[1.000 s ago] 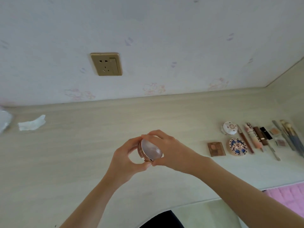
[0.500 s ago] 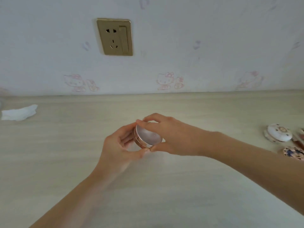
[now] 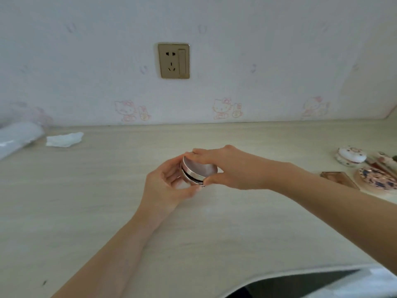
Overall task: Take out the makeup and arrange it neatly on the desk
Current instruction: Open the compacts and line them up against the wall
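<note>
Holding a round compact [image 3: 198, 172] above the desk [image 3: 107, 201], below the socket [image 3: 174, 60], both hands [image 3: 169, 186] [image 3: 227, 168] curled around it; its lid faced up, tilted toward the person.

1. soft, even daylight; bright but slightly washed out, with a cool tint on the wall [image 3: 257, 50].
2. only faint shadows on the desk [image 3: 86, 211] under the forearms.
3. wide-angle bending curves the desk edge and corners.
4. items at the far left and right edges are blurred.
</note>
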The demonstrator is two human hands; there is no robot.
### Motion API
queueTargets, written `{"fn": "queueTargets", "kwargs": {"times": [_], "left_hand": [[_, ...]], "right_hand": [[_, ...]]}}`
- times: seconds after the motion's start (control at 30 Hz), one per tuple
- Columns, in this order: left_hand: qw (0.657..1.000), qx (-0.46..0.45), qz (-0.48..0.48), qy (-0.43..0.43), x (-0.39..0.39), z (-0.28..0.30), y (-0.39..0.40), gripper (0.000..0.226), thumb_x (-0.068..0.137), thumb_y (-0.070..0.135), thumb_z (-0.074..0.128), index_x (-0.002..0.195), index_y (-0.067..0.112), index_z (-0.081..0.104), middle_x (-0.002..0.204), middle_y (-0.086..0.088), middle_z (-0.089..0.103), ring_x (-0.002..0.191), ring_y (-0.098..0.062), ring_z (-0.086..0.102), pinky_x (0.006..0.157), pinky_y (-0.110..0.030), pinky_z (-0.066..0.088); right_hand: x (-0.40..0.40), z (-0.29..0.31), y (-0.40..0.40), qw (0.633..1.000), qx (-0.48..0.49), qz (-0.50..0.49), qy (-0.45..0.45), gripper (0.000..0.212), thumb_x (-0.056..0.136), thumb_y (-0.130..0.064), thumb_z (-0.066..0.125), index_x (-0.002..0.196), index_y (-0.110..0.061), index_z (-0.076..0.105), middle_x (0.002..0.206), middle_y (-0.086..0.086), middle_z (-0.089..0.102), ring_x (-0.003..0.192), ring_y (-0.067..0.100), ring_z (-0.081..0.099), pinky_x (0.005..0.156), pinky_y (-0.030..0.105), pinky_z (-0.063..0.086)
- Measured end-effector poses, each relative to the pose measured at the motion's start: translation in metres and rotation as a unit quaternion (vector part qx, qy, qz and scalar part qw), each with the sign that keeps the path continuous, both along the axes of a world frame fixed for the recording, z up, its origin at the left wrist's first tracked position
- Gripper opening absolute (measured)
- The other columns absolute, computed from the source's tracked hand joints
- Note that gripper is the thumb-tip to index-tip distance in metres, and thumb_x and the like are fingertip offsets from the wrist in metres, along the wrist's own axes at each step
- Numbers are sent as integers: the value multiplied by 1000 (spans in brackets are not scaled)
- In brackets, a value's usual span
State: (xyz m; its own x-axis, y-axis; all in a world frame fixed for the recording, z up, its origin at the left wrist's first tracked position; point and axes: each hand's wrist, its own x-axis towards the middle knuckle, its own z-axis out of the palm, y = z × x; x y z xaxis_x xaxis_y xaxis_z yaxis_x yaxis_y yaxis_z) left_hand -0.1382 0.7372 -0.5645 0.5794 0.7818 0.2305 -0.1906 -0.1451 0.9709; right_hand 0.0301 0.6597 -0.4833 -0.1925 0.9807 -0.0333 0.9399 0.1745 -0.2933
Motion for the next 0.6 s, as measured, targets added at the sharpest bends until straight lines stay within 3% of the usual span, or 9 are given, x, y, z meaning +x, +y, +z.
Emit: {"fn": "queueTargets", "kwargs": {"times": [0.1,0.23,0.43,0.53,0.6], "left_hand": [[1000,-6,-18,-3,-2,4,-2,70,56,-16,81,115,16,62,110,0,72,104,-16,68,85,-22,53],[999,-12,-51,10,0,3,-2,69,58,5,83,121,15,59,115,0,69,105,-18,67,86,-25,53],[998,-10,-44,52,0,-1,4,71,50,16,87,115,17,58,106,0,73,99,-16,69,83,-24,55],[998,4,-25,65,0,-4,8,73,46,28,87,112,18,58,105,0,72,95,-15,69,81,-29,56],[997,0,-37,66,0,-5,8,75,49,22,88,116,17,56,103,1,72,91,-16,70,74,-25,55]], "right_hand": [[-1,13,-6,1000,-8,-13,3,61,92,-27,59,146,-33,31,141,-2,47,128,26,45,103,43,37],[-4,18,-8,999,-26,-16,9,53,91,-22,58,141,-30,39,124,-4,54,113,20,50,97,42,41],[-10,11,-9,1000,-6,-20,-1,42,95,-14,52,137,-16,49,136,9,51,124,25,46,101,39,36],[-9,8,-10,1000,18,-24,9,45,97,-17,49,142,-24,45,149,0,41,136,16,36,109,26,29],[-10,8,-12,998,35,-24,37,44,98,-17,49,141,-26,46,149,-4,41,132,7,40,105,16,30]]}}
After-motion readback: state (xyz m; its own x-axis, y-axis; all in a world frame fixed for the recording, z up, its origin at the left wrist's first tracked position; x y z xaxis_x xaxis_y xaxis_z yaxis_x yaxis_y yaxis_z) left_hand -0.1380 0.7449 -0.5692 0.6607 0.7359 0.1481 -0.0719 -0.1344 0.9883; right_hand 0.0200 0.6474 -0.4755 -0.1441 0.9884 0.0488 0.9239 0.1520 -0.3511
